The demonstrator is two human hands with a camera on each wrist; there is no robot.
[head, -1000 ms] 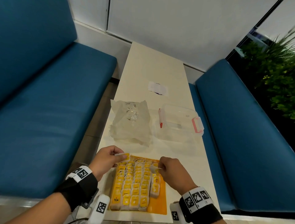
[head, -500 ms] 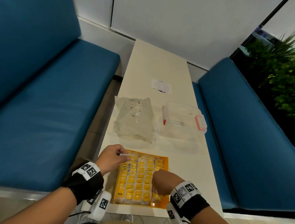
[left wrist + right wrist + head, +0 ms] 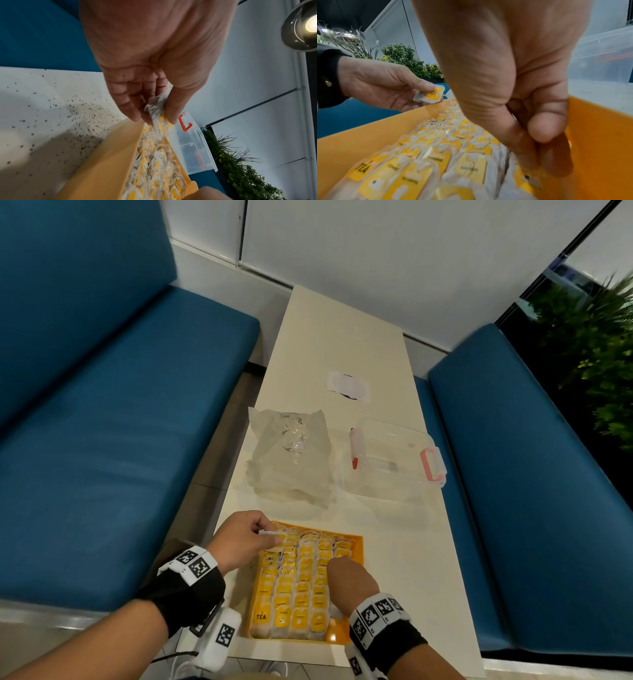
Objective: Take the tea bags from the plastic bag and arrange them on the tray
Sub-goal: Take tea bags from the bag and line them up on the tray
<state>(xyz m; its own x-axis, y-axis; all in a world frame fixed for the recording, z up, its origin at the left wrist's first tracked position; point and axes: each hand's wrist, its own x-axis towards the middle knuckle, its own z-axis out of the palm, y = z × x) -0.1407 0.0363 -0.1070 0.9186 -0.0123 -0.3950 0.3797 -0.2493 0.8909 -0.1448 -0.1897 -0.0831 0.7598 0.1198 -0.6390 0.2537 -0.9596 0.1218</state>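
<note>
An orange tray (image 3: 356,546) at the table's near end is packed with rows of yellow-tagged tea bags (image 3: 301,587). My left hand (image 3: 270,537) hovers over the tray's far left corner and pinches one tea bag (image 3: 157,106) between thumb and fingers; that tea bag (image 3: 430,95) also shows in the right wrist view. My right hand (image 3: 342,568) is inside the tray by its right wall. Its fingertips (image 3: 556,166) press down on a tea bag (image 3: 528,180) in the rightmost row, thumb against the index finger. The crumpled clear plastic bag (image 3: 291,453) lies beyond the tray.
A clear lidded box with red clasps (image 3: 394,460) stands right of the plastic bag. A white sticker (image 3: 347,386) lies farther up the narrow table (image 3: 342,337). Tea dust speckles the tabletop (image 3: 51,108). Blue benches (image 3: 102,440) flank both sides.
My right hand left the tray's far right corner, dropped toward me along the right-hand row, and now sits mid-tray. My left hand keeps its tea bag at the far left corner.
</note>
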